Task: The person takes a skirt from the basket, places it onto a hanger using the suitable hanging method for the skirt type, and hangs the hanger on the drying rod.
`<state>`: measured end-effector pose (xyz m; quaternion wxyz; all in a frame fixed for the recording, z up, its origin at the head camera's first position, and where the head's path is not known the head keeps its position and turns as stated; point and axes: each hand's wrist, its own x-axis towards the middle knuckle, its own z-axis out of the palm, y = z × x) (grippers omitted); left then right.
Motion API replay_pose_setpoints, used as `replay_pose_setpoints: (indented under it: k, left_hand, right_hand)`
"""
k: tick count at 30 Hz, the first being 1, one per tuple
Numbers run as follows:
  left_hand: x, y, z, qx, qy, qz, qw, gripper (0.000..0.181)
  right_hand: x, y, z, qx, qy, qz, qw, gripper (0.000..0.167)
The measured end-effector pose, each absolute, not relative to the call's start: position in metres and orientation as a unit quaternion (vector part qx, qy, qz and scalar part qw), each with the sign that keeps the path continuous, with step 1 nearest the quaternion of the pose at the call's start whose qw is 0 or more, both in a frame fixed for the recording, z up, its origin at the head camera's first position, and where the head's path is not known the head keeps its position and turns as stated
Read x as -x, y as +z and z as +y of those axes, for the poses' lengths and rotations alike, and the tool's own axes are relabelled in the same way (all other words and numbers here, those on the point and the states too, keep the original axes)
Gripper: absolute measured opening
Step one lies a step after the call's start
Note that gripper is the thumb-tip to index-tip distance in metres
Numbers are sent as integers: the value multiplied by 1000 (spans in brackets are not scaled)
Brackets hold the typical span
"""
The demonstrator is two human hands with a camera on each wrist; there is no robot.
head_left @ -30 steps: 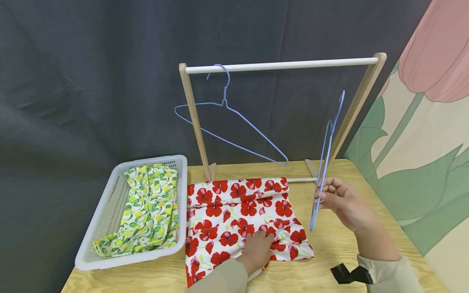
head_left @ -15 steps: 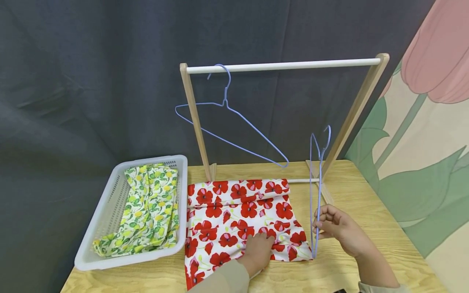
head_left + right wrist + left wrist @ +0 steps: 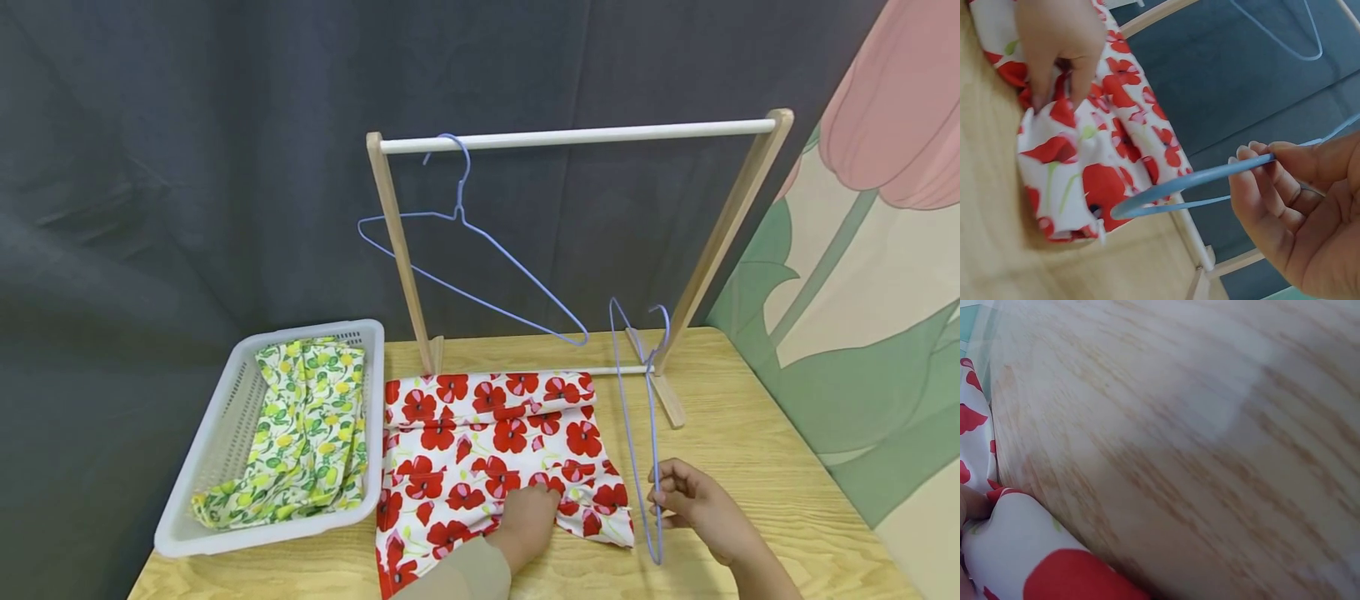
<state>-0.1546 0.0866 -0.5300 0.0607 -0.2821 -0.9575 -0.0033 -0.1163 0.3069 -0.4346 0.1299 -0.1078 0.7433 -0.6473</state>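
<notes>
A white cloth with red flowers (image 3: 465,458) lies spread on the table; I cannot tell whether it is a garment. My left hand (image 3: 528,517) pinches its near edge between thumb and fingers, as the right wrist view shows, lifting a fold of it (image 3: 1054,150). In my right hand (image 3: 693,508), thumb and fingers pinch a blue clothes hanger (image 3: 654,433) by its wire. The hanger stands upright, nearly edge-on, with its lower end (image 3: 1141,203) just beside the cloth's right corner. In the left wrist view only a bit of my left hand (image 3: 972,506) shows, at the left edge.
A wooden rack with a white rail (image 3: 600,133) stands behind the cloth. Another blue hanger (image 3: 517,258) hangs from its left part. At the left, a white plastic basket (image 3: 183,492) holds a folded lemon-print cloth (image 3: 307,425). A dark curtain (image 3: 187,167) hangs behind.
My right hand has brought the hanger down and towards me, turning it a little, beside the cloth. My left hand has stayed near the cloth's edge, and the cloth's near right corner has shifted slightly.
</notes>
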Motion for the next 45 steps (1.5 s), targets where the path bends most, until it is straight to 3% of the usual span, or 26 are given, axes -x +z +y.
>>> replay_pose_setpoints:
  k: [6, 22, 33, 45]
  left_hand:
    - [156, -531, 84, 292, -2, -952, 95, 5]
    - [164, -529, 77, 266, -109, -952, 109, 12]
    - [165, -524, 71, 216, -226, -943, 114, 6]
    - [167, -522, 66, 191, -285, -925, 163, 15]
  right_hand:
    - [111, -446, 305, 68, -636, 755, 144, 6]
    - [102, -461, 293, -74, -583, 798, 130, 13]
    - [95, -468, 289, -113, -557, 814, 118, 13]
    - [91, -474, 286, -103, -551, 818, 128, 16]
